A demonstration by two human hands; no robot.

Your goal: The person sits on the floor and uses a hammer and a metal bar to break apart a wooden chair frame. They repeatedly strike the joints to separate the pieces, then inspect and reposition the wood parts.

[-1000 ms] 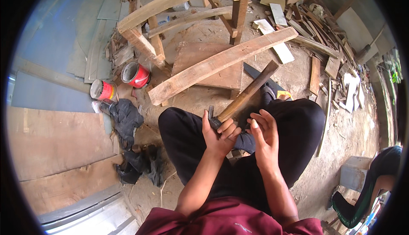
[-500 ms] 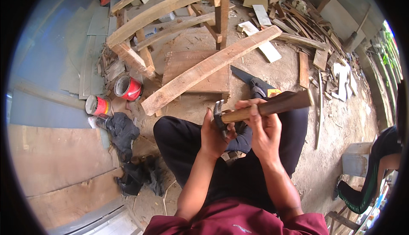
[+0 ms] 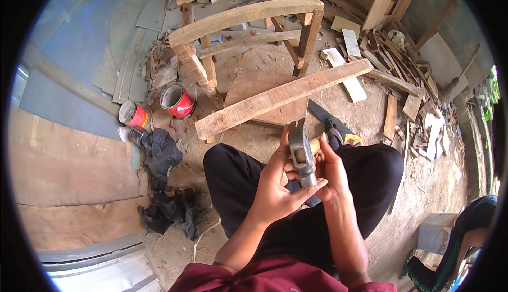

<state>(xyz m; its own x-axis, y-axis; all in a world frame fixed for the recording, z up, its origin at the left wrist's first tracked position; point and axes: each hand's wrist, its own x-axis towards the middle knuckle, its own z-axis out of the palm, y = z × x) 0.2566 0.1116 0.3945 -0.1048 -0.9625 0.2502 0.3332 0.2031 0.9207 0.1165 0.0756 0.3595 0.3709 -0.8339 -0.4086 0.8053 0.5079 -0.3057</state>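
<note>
Between my two hands is a claw hammer, held above my lap with its metal head turned up toward me. My left hand wraps its fingers around the head from the left, the thumb reaching across below the striking face. On the other side my right hand closes around the wooden handle just behind the head. Most of the handle is hidden behind the head and fingers. Just beyond the hammer, a long wooden plank lies slanted across a low wooden board.
A wooden frame with curved rails stands ahead. Two red paint cans and dark cloth lie to the left. A handsaw rests by my foot. Scrap wood is piled at far right; another person's arm shows lower right.
The hammer has been turned from lying crosswise, handle to the right, to having its head face me. My hands have drawn closer together around it, and the view has shifted.
</note>
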